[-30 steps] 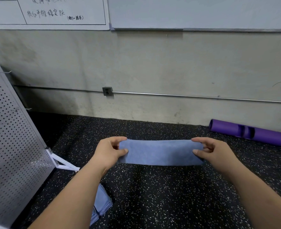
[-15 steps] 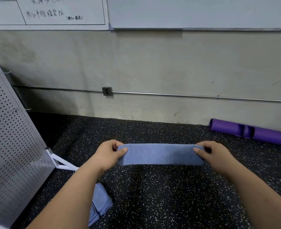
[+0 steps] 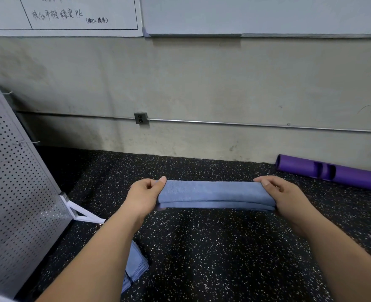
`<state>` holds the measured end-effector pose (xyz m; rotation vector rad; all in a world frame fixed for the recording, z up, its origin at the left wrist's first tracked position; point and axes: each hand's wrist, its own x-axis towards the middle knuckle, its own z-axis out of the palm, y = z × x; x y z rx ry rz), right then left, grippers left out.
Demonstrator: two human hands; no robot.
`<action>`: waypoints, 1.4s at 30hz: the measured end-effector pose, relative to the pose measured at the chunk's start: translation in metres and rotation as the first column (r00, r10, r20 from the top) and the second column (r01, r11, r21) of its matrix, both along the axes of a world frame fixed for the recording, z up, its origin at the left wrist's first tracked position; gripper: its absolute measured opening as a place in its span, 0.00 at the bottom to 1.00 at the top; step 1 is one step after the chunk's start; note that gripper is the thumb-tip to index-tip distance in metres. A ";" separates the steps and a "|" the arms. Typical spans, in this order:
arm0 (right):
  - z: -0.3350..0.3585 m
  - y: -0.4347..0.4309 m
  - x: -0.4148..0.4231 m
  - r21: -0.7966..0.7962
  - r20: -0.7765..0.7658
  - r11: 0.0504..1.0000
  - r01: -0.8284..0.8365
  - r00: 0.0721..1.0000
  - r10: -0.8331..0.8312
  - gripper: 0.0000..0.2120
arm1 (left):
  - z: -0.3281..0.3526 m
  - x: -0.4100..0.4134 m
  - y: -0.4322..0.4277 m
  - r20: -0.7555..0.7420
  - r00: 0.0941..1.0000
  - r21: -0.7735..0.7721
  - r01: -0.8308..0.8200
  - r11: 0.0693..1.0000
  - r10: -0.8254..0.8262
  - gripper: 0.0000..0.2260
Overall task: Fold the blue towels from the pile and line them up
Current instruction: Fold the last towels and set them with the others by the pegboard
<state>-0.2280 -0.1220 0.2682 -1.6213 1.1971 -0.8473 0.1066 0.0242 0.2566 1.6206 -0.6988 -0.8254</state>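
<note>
A blue towel (image 3: 215, 194), folded into a long narrow strip with its layered edges facing me, is held level above the speckled black floor. My left hand (image 3: 144, 196) grips its left end with thumb on top and fingers curled under. My right hand (image 3: 283, 192) grips the right end the same way. A pile of blue towels (image 3: 136, 265) lies on the floor at the lower left, largely hidden behind my left forearm.
A perforated metal panel (image 3: 16, 192) with a white foot (image 3: 82, 211) leans at the left. A purple foam roller (image 3: 332, 172) lies by the concrete wall at the right. A pipe and outlet box (image 3: 141, 118) run along the wall.
The towel strip has tipped from facing me to lying nearly flat, its top half brought over and down. Both hands rolled forward with it and stayed at the ends.
</note>
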 end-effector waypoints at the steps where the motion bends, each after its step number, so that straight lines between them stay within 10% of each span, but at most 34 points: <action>1: 0.001 0.001 0.001 0.009 -0.005 1.000 -0.020 1.000 0.020 0.12 | 0.000 0.000 0.000 0.010 1.000 0.027 0.006 1.000 -0.006 0.21; 11: -0.002 -0.002 0.000 -0.031 0.118 0.999 -0.038 0.992 0.042 0.17 | 0.004 -0.003 0.003 0.178 0.982 -0.106 -0.044 0.993 0.062 0.03; 23: -0.007 -0.001 -0.005 0.016 -0.056 0.991 -0.130 0.990 0.130 0.15 | -0.002 0.002 0.008 -0.094 0.959 -0.113 0.258 0.960 -0.269 0.11; 31: -0.008 -0.008 -0.008 0.074 0.147 0.997 -0.025 0.989 0.014 0.21 | -0.015 0.014 0.007 0.287 0.943 -0.036 0.186 0.982 -0.169 0.11; 42: 0.009 0.003 0.003 0.036 0.294 0.999 -0.018 0.956 0.006 0.30 | -0.028 0.022 0.005 0.241 0.927 0.122 0.264 0.957 -0.286 0.24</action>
